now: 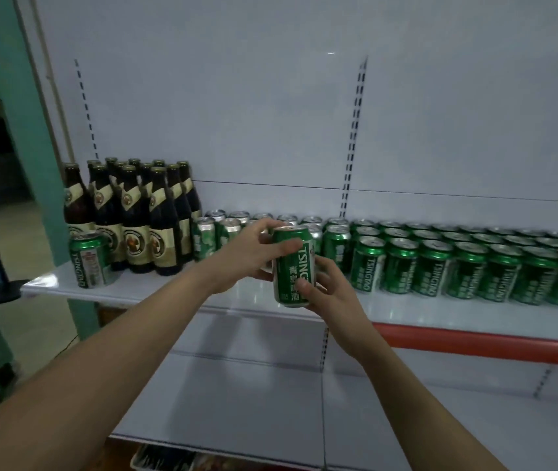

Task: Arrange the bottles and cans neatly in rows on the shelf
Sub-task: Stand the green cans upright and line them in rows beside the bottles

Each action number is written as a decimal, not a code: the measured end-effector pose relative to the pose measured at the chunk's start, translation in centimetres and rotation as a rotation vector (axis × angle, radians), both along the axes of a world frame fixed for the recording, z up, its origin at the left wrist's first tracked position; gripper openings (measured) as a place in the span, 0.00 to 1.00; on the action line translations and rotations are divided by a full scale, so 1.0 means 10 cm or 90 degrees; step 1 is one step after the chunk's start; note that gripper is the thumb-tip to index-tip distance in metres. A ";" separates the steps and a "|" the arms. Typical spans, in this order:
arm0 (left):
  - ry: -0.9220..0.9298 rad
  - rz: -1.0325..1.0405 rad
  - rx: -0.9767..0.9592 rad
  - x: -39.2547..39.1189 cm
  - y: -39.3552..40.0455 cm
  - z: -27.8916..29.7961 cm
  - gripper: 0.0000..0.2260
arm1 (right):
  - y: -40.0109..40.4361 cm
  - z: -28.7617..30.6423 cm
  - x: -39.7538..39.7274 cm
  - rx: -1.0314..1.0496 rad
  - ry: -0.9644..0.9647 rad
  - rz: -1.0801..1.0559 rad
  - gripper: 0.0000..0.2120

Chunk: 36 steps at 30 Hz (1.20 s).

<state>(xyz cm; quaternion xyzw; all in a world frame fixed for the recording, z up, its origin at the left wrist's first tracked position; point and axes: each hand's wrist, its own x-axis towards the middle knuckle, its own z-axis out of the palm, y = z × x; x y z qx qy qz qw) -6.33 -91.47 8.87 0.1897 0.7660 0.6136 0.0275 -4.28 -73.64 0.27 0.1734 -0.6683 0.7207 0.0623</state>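
Note:
A green Tsingtao can is held upright just above the front of the white shelf. My left hand grips its upper left side, and my right hand holds its lower right side with the thumb across the label. Rows of green cans fill the shelf to the right, and more cans stand behind my hands. Several dark brown bottles stand grouped at the left. One single can stands alone in front of the bottles.
The shelf has a red front strip on its right half. A lower white shelf lies below. A teal pillar and a black stand with a round base are to the left of the shelving.

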 end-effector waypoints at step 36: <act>0.237 -0.252 -0.275 -0.71 5.84 0.49 0.17 | 5.36 0.22 0.18 0.109 0.041 -0.508 0.19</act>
